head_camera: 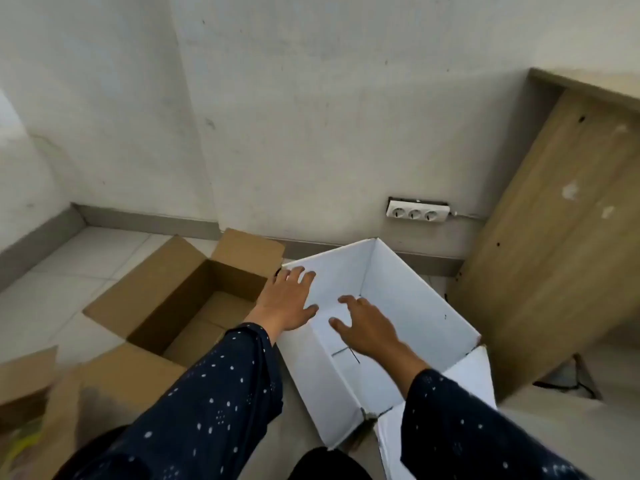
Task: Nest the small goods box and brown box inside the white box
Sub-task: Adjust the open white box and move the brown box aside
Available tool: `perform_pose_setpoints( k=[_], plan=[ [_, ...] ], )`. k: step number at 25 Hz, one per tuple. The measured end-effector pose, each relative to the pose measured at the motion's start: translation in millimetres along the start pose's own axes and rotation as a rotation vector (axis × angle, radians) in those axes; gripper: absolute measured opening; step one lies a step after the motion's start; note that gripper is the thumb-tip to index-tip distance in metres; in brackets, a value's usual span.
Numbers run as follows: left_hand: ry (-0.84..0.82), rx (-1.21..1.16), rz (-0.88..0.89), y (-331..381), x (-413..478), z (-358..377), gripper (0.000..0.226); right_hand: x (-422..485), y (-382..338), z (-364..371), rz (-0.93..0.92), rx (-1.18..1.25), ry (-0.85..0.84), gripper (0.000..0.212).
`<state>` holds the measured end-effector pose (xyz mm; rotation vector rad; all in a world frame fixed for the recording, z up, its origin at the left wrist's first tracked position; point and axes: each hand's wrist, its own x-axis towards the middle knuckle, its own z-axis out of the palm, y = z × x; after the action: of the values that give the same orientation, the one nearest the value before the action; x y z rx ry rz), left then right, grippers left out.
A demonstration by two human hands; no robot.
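A large white box point(415, 306) stands open on the floor at centre right, with nothing inside that I can see. Left of it and touching it sits an open brown box point(166, 296) with its flaps spread out. My left hand point(289, 299) hovers over the white box's left wall, fingers apart, holding nothing. My right hand point(367, 327) is over the white box's inside, fingers spread, also without anything in it. The corner of another brown cardboard piece point(27, 379) shows at the far left edge; I cannot tell whether it is the small goods box.
A wooden cabinet panel point(561, 237) stands right of the white box. A white power strip point(417, 212) lies against the wall behind the boxes. Grey tiled floor point(69, 271) stretches to the left. The room's corner is at the far left.
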<state>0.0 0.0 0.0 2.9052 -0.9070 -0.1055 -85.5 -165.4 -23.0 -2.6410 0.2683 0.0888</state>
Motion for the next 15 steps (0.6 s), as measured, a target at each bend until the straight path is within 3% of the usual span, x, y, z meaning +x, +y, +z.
perform_pose_setpoints(
  k=[4, 7, 12, 15],
  plan=[
    [-0.204, 0.067, 0.063, 0.5, 0.0, 49.9, 0.068, -29.4, 5.9, 63.6, 0.107, 0.034, -0.14, 0.057],
    [-0.247, 0.074, 0.095, -3.5, 14.6, 74.4, 0.064, -29.6, 11.5, 88.5, 0.109, -0.053, -0.086, 0.063],
    [-0.069, 0.082, 0.08, 4.8, 44.7, 91.9, 0.063, 9.1, 59.5, 72.4, -0.057, -0.248, -0.04, 0.055],
    [0.007, 0.051, 0.071, 23.9, 66.2, 99.6, 0.059, 41.3, 104.6, 42.4, -0.135, -0.264, -0.111, 0.057]
  ],
)
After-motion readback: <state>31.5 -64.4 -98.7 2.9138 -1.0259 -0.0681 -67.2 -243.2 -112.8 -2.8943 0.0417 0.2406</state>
